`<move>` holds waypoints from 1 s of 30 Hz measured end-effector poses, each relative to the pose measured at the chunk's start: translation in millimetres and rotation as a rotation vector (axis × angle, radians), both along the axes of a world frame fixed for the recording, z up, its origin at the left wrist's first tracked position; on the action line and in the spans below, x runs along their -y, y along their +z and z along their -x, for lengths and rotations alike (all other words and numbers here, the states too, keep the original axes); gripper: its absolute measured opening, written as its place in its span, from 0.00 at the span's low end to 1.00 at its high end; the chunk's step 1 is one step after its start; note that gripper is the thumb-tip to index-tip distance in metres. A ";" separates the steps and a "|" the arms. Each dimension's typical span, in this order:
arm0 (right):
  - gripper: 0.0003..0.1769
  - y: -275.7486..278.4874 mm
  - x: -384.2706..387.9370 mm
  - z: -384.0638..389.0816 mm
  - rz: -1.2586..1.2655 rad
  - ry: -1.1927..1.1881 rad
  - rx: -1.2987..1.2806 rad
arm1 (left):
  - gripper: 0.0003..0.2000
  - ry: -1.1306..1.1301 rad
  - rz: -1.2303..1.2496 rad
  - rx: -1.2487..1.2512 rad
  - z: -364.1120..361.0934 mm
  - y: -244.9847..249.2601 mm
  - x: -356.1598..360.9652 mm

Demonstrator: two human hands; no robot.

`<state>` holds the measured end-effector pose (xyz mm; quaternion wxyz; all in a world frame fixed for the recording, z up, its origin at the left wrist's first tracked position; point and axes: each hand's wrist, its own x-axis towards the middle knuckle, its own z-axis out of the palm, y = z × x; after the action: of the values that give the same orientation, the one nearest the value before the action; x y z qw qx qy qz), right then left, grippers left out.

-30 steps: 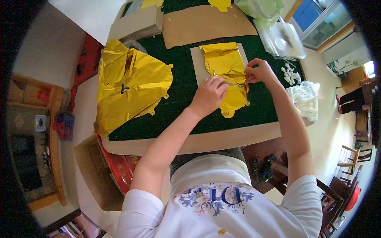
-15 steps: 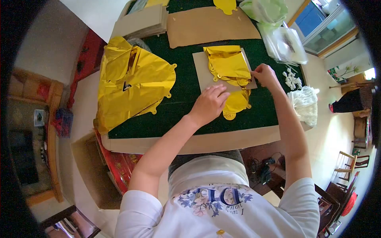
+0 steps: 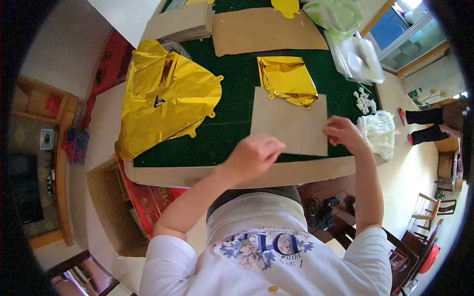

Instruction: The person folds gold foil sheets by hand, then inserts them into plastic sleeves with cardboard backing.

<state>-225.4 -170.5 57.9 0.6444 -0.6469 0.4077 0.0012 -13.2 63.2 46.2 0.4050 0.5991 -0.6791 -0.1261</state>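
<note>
A square cardboard sheet point(image 3: 291, 118) lies near the front of the green-topped table, partly beneath a folded piece of gold foil balloon point(image 3: 286, 76). My right hand point(image 3: 345, 134) pinches the sheet's right edge between thumb and fingers. At its lower left corner my left hand point(image 3: 254, 155) is closed, fingers curled over the edge and slightly blurred; that corner is hidden. To the left, a larger gold foil balloon point(image 3: 173, 98) with small tabs along its rim is spread flat.
A stack of cardboard sheets point(image 3: 177, 22) and a wide brown cardboard piece point(image 3: 269, 32) lie at the back. On the right are clear plastic bags point(image 3: 353, 56), small white pieces point(image 3: 364, 100) and a white bundle point(image 3: 377, 133). Another person's legs point(image 3: 424, 126) show at far right.
The cardboard sheet has slid toward me, mostly out from under the folded foil, and covers where the lower foil flap showed. Both hands moved nearer my body; the left fingers have closed.
</note>
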 end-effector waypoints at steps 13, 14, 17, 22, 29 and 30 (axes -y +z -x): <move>0.08 13.6 94.9 26.1 0.009 -0.541 0.485 | 0.07 0.100 0.197 0.402 -24.2 -22.3 86.8; 0.09 -3.2 106.5 10.9 -0.004 -0.555 0.508 | 0.07 0.090 0.185 0.414 -19.2 -24.1 88.7; 0.13 -26.1 102.7 -21.5 0.454 -0.601 0.153 | 0.08 0.064 0.155 0.452 -10.5 -27.8 88.2; 0.14 -6.7 28.7 -63.7 0.553 -0.354 0.022 | 0.08 0.080 0.137 0.422 -6.1 -37.7 79.1; 0.17 -20.9 51.2 -88.2 0.481 -0.168 -0.168 | 0.10 0.178 0.156 0.370 -23.5 -24.0 85.9; 0.18 -22.4 50.8 -87.2 0.500 -0.171 -0.187 | 0.11 0.188 0.156 0.398 -28.5 -20.2 89.2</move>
<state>-138.2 -221.3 35.6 0.4222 -0.7461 0.5061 -0.0941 15.4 -25.9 26.0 0.3181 0.6397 -0.6944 0.0854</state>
